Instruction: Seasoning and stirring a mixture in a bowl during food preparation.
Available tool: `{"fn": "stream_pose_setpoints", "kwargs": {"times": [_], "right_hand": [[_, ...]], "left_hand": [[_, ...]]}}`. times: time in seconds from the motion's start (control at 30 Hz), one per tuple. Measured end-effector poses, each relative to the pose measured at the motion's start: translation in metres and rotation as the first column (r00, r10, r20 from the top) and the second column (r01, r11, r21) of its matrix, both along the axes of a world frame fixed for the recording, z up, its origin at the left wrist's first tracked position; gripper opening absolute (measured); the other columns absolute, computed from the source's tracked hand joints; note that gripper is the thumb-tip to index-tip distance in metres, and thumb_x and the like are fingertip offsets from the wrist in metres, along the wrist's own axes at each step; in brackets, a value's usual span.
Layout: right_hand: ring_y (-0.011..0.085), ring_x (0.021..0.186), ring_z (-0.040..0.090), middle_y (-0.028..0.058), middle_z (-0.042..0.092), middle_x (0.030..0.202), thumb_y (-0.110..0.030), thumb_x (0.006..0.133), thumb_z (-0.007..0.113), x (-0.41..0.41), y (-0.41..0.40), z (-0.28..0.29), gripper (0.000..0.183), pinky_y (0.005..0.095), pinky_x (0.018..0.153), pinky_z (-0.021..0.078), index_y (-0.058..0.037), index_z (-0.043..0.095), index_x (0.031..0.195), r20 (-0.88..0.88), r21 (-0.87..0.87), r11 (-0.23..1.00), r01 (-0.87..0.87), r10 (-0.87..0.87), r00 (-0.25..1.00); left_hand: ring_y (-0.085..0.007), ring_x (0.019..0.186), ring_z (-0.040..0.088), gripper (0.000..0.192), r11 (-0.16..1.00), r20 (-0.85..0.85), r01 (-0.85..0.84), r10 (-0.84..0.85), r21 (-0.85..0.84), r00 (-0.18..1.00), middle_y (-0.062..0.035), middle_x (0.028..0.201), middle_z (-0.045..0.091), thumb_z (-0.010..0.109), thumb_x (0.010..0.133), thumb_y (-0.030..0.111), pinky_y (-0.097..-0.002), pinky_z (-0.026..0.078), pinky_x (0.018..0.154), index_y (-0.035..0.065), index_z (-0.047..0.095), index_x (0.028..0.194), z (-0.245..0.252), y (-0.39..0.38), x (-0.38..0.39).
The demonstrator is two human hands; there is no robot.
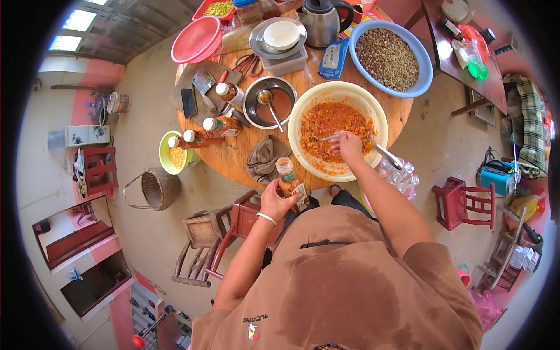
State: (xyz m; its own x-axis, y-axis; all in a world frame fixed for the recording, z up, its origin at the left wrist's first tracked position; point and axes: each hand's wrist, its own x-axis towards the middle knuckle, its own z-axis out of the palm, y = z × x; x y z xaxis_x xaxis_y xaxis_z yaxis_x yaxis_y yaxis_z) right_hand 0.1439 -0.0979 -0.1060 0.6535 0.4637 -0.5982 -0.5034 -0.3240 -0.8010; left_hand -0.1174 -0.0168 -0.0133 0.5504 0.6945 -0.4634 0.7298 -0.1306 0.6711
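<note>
My left hand point(280, 199) is closed around a clear plastic bottle point(289, 178) with red-orange contents and no cap on its mouth, close to the table's near edge. Over a large cream basin point(295, 131) my right hand point(348, 146) grips a small metal spoon point(329, 137), its end in the chopped red-orange sauce point(334, 120). A larger metal utensil point(387, 154) leans on the basin's right rim. Left of the basin, a steel bowl point(248, 111) holds reddish liquid and a ladle point(265, 97). White-capped filled bottles point(227, 126) lie and stand further left.
A grey cloth point(264, 162) lies at the round wooden table's near edge. A cleaver point(204, 81) and phone point(189, 103) rest on a board. Beyond the basin are a blue basin point(354, 57) of brown seeds and a kettle point(322, 24). Chairs point(247, 218) stand below left.
</note>
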Motion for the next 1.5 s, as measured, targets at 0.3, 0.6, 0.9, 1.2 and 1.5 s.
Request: {"fn": "stream_pose_setpoints", "kwargs": {"times": [0.3,0.6,0.9,1.2,1.5], "right_hand": [[0.0148,0.056,0.062,0.0095,0.065,0.077,-0.025,0.106,0.039,0.042,-0.028,0.063,0.035,0.0292,0.05,0.0544,0.0027,0.059,0.101,0.1,0.045,0.999,-0.01,0.006,0.995],[0.0115,0.059,0.062,0.0054,0.066,0.077,-0.023,0.104,0.047,0.048,-0.036,0.226,0.027,0.0241,0.057,0.0505,-0.002,0.063,0.1,0.482,-0.02,0.946,-0.323,0.292,0.826],[0.0308,0.073,0.065,0.01,0.067,0.082,-0.015,0.093,0.063,0.021,-0.046,0.277,0.009,0.0411,0.06,0.0526,-0.0058,0.063,0.094,0.944,-0.306,0.799,-0.517,0.326,-0.055],[0.0301,0.069,0.065,0.0099,0.066,0.079,-0.012,0.093,0.063,0.025,-0.07,0.29,0.007,0.0397,0.058,0.0519,-0.0056,0.063,0.091,0.944,-0.317,0.837,-0.446,0.325,-0.06],[0.0275,0.074,0.068,0.0082,0.067,0.083,-0.01,0.085,0.066,0.029,-0.091,0.283,0.012,0.038,0.061,0.0541,-0.007,0.063,0.096,0.921,-0.376,0.794,-0.477,0.376,-0.101]], "left_hand": [[-0.0316,0.094,0.065,0.068,0.943,-0.079,0.262,-0.251,0.204,0.965,-0.0163,0.102,0.066,0.086,0.065,0.039,-0.0392,0.052,0.086,0.0003,0.062,0.114,0.002,0.014,0.016],[-0.0319,0.094,0.065,0.064,0.899,-0.05,0.385,-0.384,0.21,0.922,-0.0167,0.102,0.066,0.086,0.065,0.04,-0.0394,0.052,0.085,0.001,0.062,0.11,0.033,0.015,0.063],[-0.0337,0.098,0.065,0.064,0.89,-0.01,0.431,-0.434,0.15,0.901,-0.0191,0.105,0.067,0.084,0.066,0.04,-0.0412,0.052,0.086,0.0008,0.062,0.111,0.044,0.005,0.097],[-0.0334,0.086,0.066,0.058,0.91,0.12,0.403,-0.413,0.099,0.903,-0.0189,0.094,0.067,0.086,0.064,0.039,-0.0399,0.053,0.078,-0.0003,0.063,0.1,0.041,-0.002,0.117],[-0.0331,0.084,0.065,0.056,0.888,0.126,0.443,-0.456,0.121,0.881,-0.0183,0.09,0.065,0.086,0.064,0.039,-0.0408,0.052,0.076,0.0007,0.063,0.098,0.041,-0.009,0.125]]}}
